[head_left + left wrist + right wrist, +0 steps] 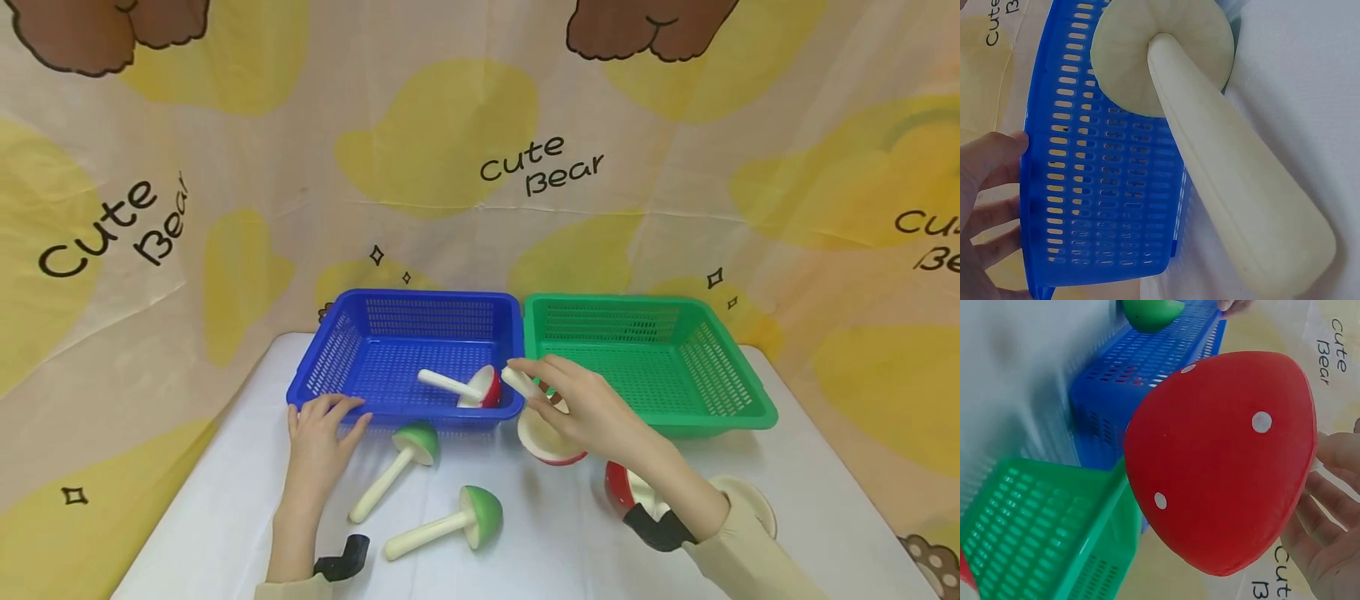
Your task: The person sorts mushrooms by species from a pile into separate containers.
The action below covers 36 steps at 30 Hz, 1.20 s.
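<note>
Currently, I see the right hand [585, 404] pinching a red-capped mushroom [546, 443] by its pale stem [519, 382], below and right of the frame's centre, while the left hand [318, 437], fingers spread, touches the blue basket [423, 415] at lower left.

Left basket [405, 414], with contents and surroundings, on a table [562, 542].
Behind the left basket: backdrop [450, 167]. Just beside it, right: right basket [607, 321]. Inside, toward its front right corner: first mushroom [491, 387]. At its front rim, near the left end: left hand [322, 429]. Just before its front wall: second mushroom [384, 485]. Farther before it, slightly right of the second: third mushroom [482, 517]. Off its front right corner, in the right hand [577, 402]: fourth mushroom [546, 440]. Well to its right, before it: fifth mushroom [618, 487] and, apparently, a sixth mushroom [757, 502], the right arm [660, 462] hiding parts of both.
</note>
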Motion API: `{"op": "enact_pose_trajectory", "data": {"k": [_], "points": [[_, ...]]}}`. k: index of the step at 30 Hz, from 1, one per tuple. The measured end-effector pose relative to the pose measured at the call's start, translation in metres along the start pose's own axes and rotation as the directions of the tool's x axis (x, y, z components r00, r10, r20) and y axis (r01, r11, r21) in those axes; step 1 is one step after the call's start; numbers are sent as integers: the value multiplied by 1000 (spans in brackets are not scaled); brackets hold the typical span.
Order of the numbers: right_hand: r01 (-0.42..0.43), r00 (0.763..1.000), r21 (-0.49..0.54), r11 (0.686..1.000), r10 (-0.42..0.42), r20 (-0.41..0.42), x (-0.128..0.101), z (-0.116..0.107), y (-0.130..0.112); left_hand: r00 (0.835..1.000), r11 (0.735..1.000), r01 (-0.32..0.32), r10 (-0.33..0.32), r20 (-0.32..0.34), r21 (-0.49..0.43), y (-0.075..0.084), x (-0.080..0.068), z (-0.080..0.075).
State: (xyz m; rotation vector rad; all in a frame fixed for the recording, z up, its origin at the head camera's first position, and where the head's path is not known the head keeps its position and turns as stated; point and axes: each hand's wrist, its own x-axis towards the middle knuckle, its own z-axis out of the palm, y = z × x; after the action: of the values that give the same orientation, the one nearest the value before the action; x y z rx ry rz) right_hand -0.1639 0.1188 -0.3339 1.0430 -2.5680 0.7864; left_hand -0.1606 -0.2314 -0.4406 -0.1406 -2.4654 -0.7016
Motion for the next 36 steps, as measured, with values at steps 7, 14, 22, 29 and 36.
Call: {"op": "enact_pose_trajectory", "data": {"k": [7,14,22,29,36], "points": [[8,1000,0,1000,-8,15,22,0,4,1000,1000,-9,9,-11,6,0,1,0],[13,1000,48,999,-14,19,52,3,7,1000,1000,6,-6,0,3,-1,0,-3],[22,999,9,1000,-23,45,83,13,8,1000,1000,10,-10,-3,8,-3,0,-5],[43,997,-52,998,-39,71,105,23,12,1000,1000,10,-10,-3,12,-2,0,-4],[80,992,-68,994,-73,104,126,33,20,1000,1000,-4,4,-8,5,1,1,-1]]}}
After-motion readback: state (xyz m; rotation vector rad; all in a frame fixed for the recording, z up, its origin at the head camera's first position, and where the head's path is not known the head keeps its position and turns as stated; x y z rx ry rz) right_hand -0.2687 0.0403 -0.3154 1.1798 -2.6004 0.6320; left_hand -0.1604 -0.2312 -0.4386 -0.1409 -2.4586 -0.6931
